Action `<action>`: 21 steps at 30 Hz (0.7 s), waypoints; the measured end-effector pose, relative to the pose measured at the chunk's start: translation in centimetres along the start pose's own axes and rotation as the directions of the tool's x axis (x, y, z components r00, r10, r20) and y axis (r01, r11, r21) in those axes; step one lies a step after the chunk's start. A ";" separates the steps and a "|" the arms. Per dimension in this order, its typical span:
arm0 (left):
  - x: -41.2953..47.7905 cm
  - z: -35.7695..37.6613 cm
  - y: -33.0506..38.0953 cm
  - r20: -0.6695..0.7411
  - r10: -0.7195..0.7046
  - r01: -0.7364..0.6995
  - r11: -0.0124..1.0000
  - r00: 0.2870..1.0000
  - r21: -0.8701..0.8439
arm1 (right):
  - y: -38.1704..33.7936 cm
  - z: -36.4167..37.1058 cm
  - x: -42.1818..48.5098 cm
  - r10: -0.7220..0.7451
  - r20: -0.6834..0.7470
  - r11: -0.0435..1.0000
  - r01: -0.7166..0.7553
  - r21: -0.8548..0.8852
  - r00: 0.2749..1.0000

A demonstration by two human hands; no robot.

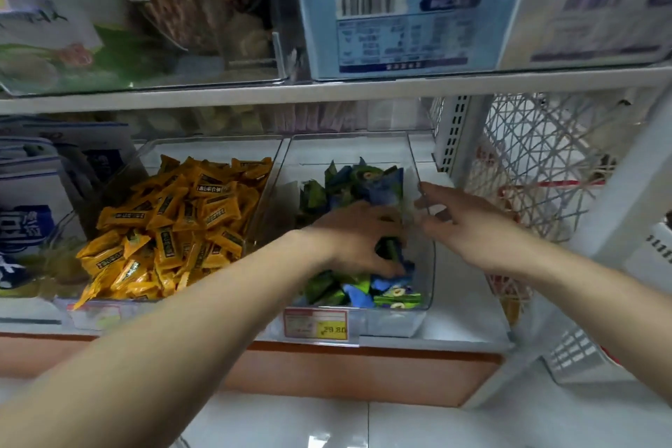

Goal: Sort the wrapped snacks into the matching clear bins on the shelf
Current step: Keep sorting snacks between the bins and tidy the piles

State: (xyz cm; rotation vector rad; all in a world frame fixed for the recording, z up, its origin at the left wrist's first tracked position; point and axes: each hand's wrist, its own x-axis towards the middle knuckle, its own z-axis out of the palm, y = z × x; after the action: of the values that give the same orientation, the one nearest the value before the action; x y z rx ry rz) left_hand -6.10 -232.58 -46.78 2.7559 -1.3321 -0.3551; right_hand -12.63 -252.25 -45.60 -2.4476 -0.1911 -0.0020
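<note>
Even bright light, blurred, edges warped.

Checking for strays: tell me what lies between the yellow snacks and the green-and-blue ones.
Head view: only the two bins' clear side walls part the yellow snacks from the green-and-blue snacks.

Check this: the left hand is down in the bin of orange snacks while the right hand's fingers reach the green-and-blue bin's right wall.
Wrong bin. The head view shows the left hand down among the green and blue snacks, not the orange snacks. The right hand does reach with its fingers the right wall of that clear bin.
</note>
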 end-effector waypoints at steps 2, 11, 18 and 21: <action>-0.4 -0.4 -1.4 0.050 0.004 -0.008 0.997 0.999 0.078 | 0.0 -0.1 0.1 -0.008 0.016 1.000 0.009 -0.016 1.000; -4.7 -4.8 -6.5 0.201 -0.153 0.103 0.965 0.968 0.240 | -1.0 0.2 0.5 0.015 0.050 0.996 -0.011 -0.091 0.999; -3.0 -4.8 -3.2 -0.049 -0.112 0.120 0.969 0.993 0.215 | -1.4 0.4 0.4 0.027 0.052 0.996 -0.022 -0.083 0.998; -1.1 -3.5 -1.3 -0.082 -0.075 0.079 0.996 0.994 0.051 | -1.5 0.4 0.4 0.034 0.050 0.997 -0.030 -0.070 0.998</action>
State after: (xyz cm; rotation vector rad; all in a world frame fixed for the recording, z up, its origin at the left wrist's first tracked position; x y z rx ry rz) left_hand -4.92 -231.10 -43.37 2.8387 -1.2378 -0.2137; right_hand -12.44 -250.81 -44.89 -2.5209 -0.1771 0.0698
